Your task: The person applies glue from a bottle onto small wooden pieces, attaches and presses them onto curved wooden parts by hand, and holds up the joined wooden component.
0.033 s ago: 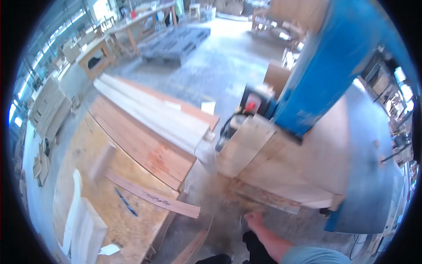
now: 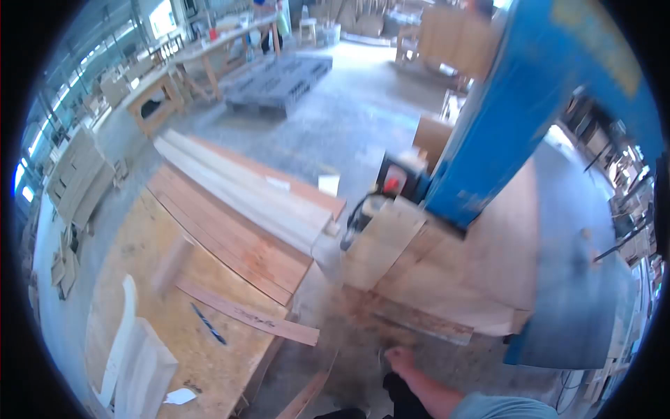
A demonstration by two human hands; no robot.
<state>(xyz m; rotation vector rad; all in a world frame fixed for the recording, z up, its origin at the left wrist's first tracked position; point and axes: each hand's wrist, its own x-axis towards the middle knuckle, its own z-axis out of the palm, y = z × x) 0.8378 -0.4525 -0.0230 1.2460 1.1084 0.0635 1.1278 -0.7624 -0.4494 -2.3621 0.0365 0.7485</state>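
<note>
My right hand [image 2: 399,359] hangs low at the bottom middle, below the wooden table of a blue machine [image 2: 481,133]. Its fingers look curled; a thin pale edge shows beside them, too blurred to name. My left hand is out of view. To the left stands a workbench [image 2: 143,258]. On it lie a thin wooden strip with dark markings [image 2: 244,315], a blue pen [image 2: 209,324], a blurred wooden block [image 2: 173,264], a curved white piece [image 2: 117,342] and pale shaped wood pieces [image 2: 148,366].
Reddish boards [image 2: 234,234] and long pale boards [image 2: 244,192] lie beyond the bench. The machine's wooden table [image 2: 453,279] fills the right, with a switch box bearing a red button [image 2: 392,184] behind. A grey pallet [image 2: 279,80] lies on the floor farther off.
The whole view has shifted slightly, so the blue machine sits a little farther left and the bench things a little farther right. My right hand appears slightly lower, its fingers still curled.
</note>
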